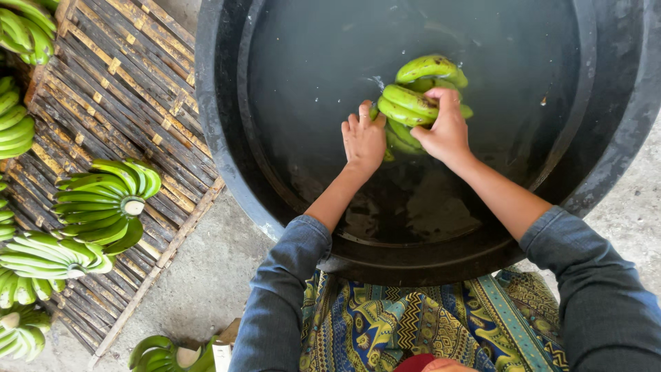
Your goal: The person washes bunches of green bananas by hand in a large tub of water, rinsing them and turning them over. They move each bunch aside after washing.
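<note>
A bunch of green bananas [416, 93] floats in the water of a big black round tub [227, 131]. My right hand [444, 127] is closed over the near right side of the bunch, fingers curled around the fruit. My left hand [363, 138] presses against the bunch's left end, fingers together and partly in the water. Both forearms reach over the tub's near rim, with grey sleeves pushed up.
A slatted bamboo rack [131, 83] lies on the concrete floor [206, 275] to the left, carrying several green banana bunches [107, 200]. Another bunch [162, 355] sits on the floor near my left elbow. A patterned blue and yellow cloth [427, 324] covers my lap.
</note>
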